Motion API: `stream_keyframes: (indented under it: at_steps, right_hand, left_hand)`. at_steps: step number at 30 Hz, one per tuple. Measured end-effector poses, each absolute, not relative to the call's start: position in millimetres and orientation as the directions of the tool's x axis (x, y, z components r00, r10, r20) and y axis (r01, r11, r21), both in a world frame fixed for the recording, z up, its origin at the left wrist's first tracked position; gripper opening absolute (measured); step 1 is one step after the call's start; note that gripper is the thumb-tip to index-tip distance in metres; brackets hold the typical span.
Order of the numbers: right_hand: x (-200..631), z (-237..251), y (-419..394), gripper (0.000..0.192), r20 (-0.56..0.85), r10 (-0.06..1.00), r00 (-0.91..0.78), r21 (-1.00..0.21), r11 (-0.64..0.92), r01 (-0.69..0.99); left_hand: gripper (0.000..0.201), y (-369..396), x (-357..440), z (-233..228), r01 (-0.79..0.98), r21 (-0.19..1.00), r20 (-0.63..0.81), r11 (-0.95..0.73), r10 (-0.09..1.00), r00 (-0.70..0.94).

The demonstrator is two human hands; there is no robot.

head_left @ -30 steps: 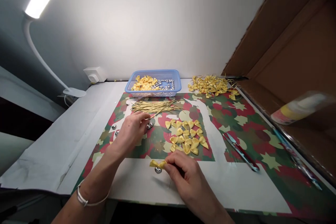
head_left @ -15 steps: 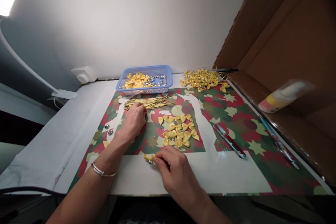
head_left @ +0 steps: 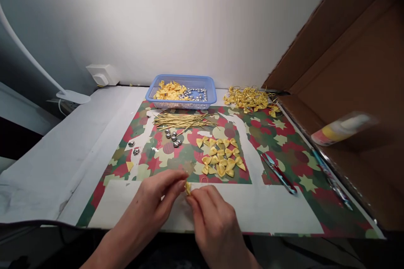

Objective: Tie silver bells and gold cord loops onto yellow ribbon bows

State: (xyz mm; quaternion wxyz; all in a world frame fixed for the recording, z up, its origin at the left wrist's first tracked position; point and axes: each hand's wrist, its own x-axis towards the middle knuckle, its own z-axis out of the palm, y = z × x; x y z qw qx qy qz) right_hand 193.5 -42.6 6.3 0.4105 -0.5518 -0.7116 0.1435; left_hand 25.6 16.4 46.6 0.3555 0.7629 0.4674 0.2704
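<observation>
My right hand [head_left: 216,214] pinches a small yellow ribbon bow [head_left: 188,188] above the white strip at the table's front. My left hand [head_left: 160,195] meets it from the left, thumb and fingertips closed together at the bow's upper end. A thin gold cord [head_left: 204,180] loops up just behind my right fingers; most of its run is hidden by the hands. The bell seen earlier with this bow is out of sight. Ahead lie a bundle of gold cords [head_left: 183,120], several silver jingle bells [head_left: 173,138] and rows of yellow bows [head_left: 221,157].
At the back stands a blue basket [head_left: 181,104] of bows and bells, beside a pile of corded bows [head_left: 249,98]. Scissors [head_left: 279,174] lie right of the bows. A cardboard box [head_left: 341,59] with a bottle [head_left: 339,129] borders the right side; a lamp base [head_left: 73,96] stands left.
My left hand has come back from the cord bundle to the bow in my right hand, uncovering the bells. A cord loop now shows by my right hand. The view has shifted slightly.
</observation>
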Motion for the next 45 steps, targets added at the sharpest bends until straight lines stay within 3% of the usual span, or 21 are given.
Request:
stream_keyframes:
  at_steps: [3,6,16,24,34,41,45]
  right_hand:
    - [183.0,6.8,-47.4,0.018,0.337,0.933,-0.129,-0.726,0.345,0.595]
    - [186.9,14.6,-50.2,0.028,0.253,0.955,-0.152,-0.829,0.295,0.474]
    - [225.5,42.1,-49.5,0.032,0.166,0.982,0.092,-0.937,0.128,0.326]
    - [234.6,41.6,-41.6,0.036,0.17,0.984,0.06,-0.929,0.14,0.341]
    - [238.0,44.8,-45.8,0.036,0.157,0.985,0.076,-0.946,0.128,0.296]
    - [239.5,37.6,-52.1,0.033,0.14,0.987,0.08,-0.968,0.12,0.22]
    - [230.8,40.6,-56.2,0.02,0.068,0.996,0.05,-0.982,0.058,0.181]
  left_hand:
    - [0.022,12.6,15.0,33.7,0.523,0.825,0.011,-0.213,0.932,0.362]
    - [0.02,13.6,8.7,29.6,0.505,0.837,0.016,-0.211,0.931,0.364]
    - [0.02,13.1,7.9,19.9,0.392,0.893,0.042,-0.221,0.908,0.417]
    - [0.02,14.6,17.5,27.4,0.401,0.892,0.019,-0.21,0.903,0.429]
    - [0.01,2.4,34.7,14.6,0.571,0.74,0.113,-0.356,0.902,0.417]
    - [0.015,4.5,36.4,22.4,0.532,0.773,0.089,-0.345,0.889,0.448]
    - [0.009,5.9,34.9,32.3,0.432,0.882,-0.02,-0.191,0.898,0.439]
